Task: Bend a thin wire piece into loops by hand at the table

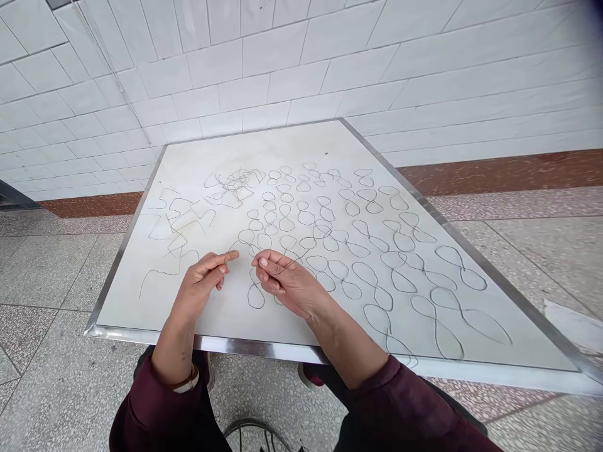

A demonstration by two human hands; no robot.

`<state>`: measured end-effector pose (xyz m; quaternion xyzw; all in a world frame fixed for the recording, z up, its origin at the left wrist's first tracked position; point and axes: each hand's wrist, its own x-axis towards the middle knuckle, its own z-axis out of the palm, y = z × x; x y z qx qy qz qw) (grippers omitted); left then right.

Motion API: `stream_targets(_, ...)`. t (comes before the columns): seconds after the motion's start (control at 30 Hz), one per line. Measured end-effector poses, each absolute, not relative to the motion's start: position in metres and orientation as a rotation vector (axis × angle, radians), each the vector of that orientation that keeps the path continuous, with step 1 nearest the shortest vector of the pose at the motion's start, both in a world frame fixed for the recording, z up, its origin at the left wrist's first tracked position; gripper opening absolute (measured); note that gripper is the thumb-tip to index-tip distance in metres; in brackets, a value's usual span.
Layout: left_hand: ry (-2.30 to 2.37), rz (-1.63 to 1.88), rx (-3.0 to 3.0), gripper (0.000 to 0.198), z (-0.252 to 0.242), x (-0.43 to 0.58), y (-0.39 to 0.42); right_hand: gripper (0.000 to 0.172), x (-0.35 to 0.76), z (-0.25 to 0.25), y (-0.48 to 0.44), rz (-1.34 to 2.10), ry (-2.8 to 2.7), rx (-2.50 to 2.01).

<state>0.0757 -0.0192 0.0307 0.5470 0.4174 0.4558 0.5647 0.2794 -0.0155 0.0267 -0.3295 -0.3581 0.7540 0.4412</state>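
My left hand (205, 276) and my right hand (277, 279) hover close together over the near part of a white table (292, 141). Both pinch the ends of a thin dark wire piece (245, 251) stretched between their fingertips. A figure-eight wire loop (255, 292) lies on the table just below my right hand. Many more figure-eight wire loops (377, 251) lie in rows across the middle and right of the table. Bent, unshaped wire pieces (176, 229) lie to the left, and a tangle of wires (235, 182) sits further back.
The table has a metal rim (471, 251) and stands by a white tiled wall (330, 56) on a speckled stone floor (56, 276). My legs in dark clothes (211, 414) are below the near table edge.
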Motion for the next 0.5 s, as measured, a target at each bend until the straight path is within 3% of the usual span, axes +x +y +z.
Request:
stream_targets(0.1,0.935,1.097,1.132,0.032,0.03,0.083,-0.02,0.029,0.277,0.026,-0.017,1.882,-0.882,-0.81)
stream_targets(0.27,0.782,1.203,0.869,0.056,0.034,0.092,-0.022,0.031,0.272,0.023,-0.018,1.909,-0.873,-0.809)
stream_targets(0.5,0.645,1.34,0.88,0.062,0.031,0.104,-0.026,0.032,0.262,0.02,-0.022,1.9,-0.827,-0.791)
